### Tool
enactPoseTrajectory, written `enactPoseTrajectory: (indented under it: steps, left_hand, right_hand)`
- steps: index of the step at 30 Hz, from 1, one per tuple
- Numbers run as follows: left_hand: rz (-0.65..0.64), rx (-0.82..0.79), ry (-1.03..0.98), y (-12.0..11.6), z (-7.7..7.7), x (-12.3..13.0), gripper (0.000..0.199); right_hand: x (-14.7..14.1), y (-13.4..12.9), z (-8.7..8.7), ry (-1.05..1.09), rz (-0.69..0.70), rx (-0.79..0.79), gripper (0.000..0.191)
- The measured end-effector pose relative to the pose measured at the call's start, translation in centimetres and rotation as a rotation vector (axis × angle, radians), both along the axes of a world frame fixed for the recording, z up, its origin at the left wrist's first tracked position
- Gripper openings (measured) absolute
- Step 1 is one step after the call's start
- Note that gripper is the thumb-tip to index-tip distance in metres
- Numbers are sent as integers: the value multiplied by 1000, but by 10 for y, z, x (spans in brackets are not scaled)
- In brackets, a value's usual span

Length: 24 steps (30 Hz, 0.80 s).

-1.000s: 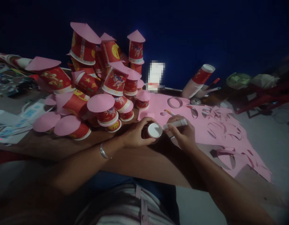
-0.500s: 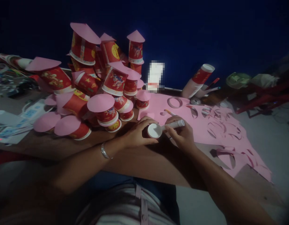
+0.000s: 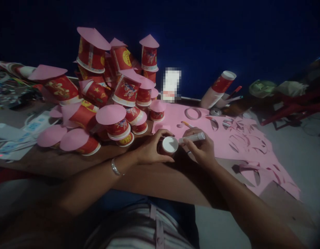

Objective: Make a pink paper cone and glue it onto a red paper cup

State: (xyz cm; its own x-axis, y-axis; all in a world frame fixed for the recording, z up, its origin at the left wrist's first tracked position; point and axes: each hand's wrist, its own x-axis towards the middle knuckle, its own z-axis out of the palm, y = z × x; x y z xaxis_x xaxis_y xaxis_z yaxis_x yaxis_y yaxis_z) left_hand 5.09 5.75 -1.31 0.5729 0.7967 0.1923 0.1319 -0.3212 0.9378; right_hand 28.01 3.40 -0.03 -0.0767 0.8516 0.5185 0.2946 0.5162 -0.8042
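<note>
My left hand (image 3: 152,149) curls around a small paper cup (image 3: 170,145) whose round white end faces up; most of its side is hidden by the fingers and shadow. In my right hand (image 3: 201,148) is a white glue stick (image 3: 193,137), lying nearly level with its left end close to the cup's rim. From this angle I cannot tell whether that end touches the rim. Left of my hands, red printed cups with pink paper cone tops, such as this front one (image 3: 111,114), are piled up several high.
Pink paper (image 3: 222,138) with cut-out holes and scraps covers the table's right side; an orange-ended stick (image 3: 187,124) and a tape roll (image 3: 193,113) lie there. A leaning stack of cups (image 3: 222,84) stands behind. White power strips (image 3: 27,129) are at far left. A brown tabletop (image 3: 154,183) runs in front.
The cup in my left hand has tilted or shifted slightly left, showing more of its near side. The glue stick has barely moved relative to the rim; the pile is unchanged.
</note>
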Motion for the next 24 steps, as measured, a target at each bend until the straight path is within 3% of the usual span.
enactPoseTrajectory:
  steps: [5, 15, 21, 24]
  left_hand:
    - [82, 17, 61, -1, -1, 3, 69]
    - [-26, 91, 119, 1, 9, -4, 57]
    - [-44, 17, 71, 1, 3, -2, 81]
    - [29, 5, 53, 1, -2, 1, 80]
  right_hand:
    - [-1, -1, 1, -59, 32, 13, 15]
    - [1, 2, 0, -17, -1, -103, 16]
    - [0, 1, 4, 43, 15, -14, 14]
    - [-1, 0, 5, 0, 56, 37, 13]
